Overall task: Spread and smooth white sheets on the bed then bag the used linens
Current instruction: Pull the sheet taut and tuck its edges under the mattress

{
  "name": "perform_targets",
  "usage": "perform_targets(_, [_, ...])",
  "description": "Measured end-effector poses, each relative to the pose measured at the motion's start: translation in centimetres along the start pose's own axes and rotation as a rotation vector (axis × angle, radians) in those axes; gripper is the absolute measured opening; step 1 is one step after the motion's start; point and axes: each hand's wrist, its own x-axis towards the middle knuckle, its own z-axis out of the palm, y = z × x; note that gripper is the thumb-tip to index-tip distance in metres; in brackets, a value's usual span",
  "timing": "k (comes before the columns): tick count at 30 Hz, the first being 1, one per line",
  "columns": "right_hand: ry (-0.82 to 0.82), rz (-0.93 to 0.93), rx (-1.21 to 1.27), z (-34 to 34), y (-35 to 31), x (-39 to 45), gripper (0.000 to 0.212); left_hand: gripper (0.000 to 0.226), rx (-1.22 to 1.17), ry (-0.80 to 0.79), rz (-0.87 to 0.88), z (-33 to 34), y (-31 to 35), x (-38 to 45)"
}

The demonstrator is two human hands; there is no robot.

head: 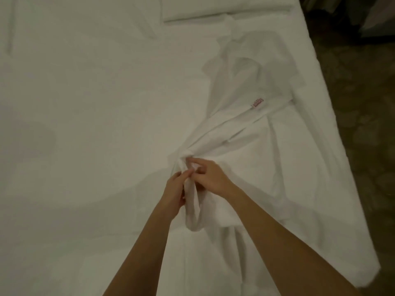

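Note:
A loose white sheet (245,133) lies crumpled on the right half of the bed (74,103), which is covered in smooth white linen. A small tag with red print (257,103) shows on the loose sheet. Both hands meet at a gathered bunch of that sheet near the middle. My left hand (175,189) grips the hanging fold of fabric from the left. My right hand (208,175) pinches the same bunch from the right, fingers curled into the cloth. Folds fan out from the bunch toward the bed's right edge.
A white pillow (224,7) lies at the head of the bed, top centre. The bed's right edge (333,124) runs diagonally, with dark patterned carpet (363,135) beyond it. Dim furniture stands in the top right corner.

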Motion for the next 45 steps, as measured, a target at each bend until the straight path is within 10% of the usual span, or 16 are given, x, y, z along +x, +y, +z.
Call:
perform_targets(7, [0.606,0.096,0.521,-7.6,-0.5,1.0,0.014,0.076,0.122,0.009,0.122,2.0,2.5,2.4])
perform_targets(18, [0.572,0.048,1.272,-13.7,-5.7,5.7,0.026,0.021,0.269,-0.003,0.366,3.9,7.3,4.1])
perform_targets(24, [0.562,-0.137,0.938,-13.7,-14.3,11.6,0.039,0.027,0.171,0.043,0.365,1.5,7.8,2.1])
perform_targets(33, [0.029,-0.171,-0.340,-3.8,-14.6,16.1,0.062,0.065,-0.091,0.175,0.009,-5.3,3.7,2.3])
perform_targets(36, [0.160,-0.206,-0.630,-4.9,-10.5,14.4,0.059,0.098,0.054,0.129,0.002,-6.1,2.7,1.9])
perform_targets(39, [0.366,-0.204,-0.771,-7.5,-7.0,12.4,0.056,0.070,0.169,0.207,0.112,-6.9,3.0,2.0])
perform_targets(45, [0.747,-0.043,-0.371,-12.1,-1.8,5.8,0.055,0.063,0.145,0.158,0.037,-7.7,1.9,1.6])
